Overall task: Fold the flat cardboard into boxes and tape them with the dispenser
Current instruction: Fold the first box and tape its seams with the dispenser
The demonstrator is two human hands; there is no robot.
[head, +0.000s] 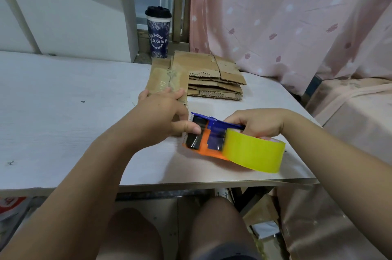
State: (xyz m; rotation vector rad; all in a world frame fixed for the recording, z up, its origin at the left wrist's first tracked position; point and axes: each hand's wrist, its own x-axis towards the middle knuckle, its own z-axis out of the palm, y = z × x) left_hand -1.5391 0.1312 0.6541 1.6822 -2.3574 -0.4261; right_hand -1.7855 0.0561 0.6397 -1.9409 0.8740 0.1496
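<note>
Gripping the tape dispenser by its handle with the right hand, right of centre, long axis lying left to right, toothed end pointing left at the cardboard box just beside it on the counter, clasped mid-frame by the left hand.

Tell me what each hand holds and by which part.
The right hand grips the dispenser by its handle; the left hand holds the box at its near end.

A single wide-angle head view — looking forward and down, close over the table near the person.
</note>
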